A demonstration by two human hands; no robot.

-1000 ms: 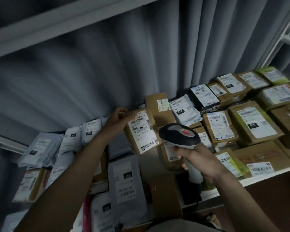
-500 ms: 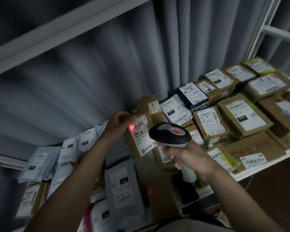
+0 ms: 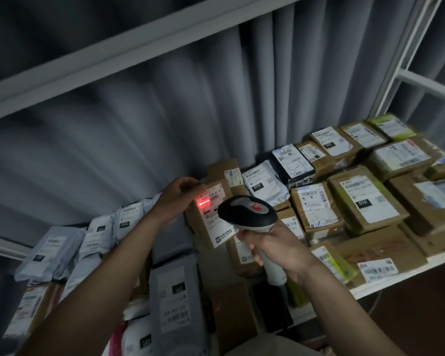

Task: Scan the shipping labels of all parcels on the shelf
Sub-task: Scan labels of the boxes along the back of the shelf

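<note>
My left hand (image 3: 176,199) grips the top left corner of a small brown cardboard parcel (image 3: 203,228) and holds it tilted up, its white shipping label (image 3: 217,214) facing me. A red scan line glows on the label's upper left, close to my fingers. My right hand (image 3: 275,246) grips the pale handle of a barcode scanner (image 3: 247,210), whose black head with a red mark points at that label from just to its right. Several more labelled boxes (image 3: 362,199) and grey mailer bags (image 3: 52,250) lie on the shelf.
The white shelf edge (image 3: 396,276) runs along the right front. Grey curtains (image 3: 165,124) hang behind the parcels, and an upper shelf board (image 3: 113,55) crosses overhead. A white rack frame (image 3: 406,75) stands at the right. More bags and boxes are stacked below at the left front.
The scanner's red light has come on and now lies across the label's barcode. Both hands and the parcel stay roughly in place while the view has shifted left and down.
</note>
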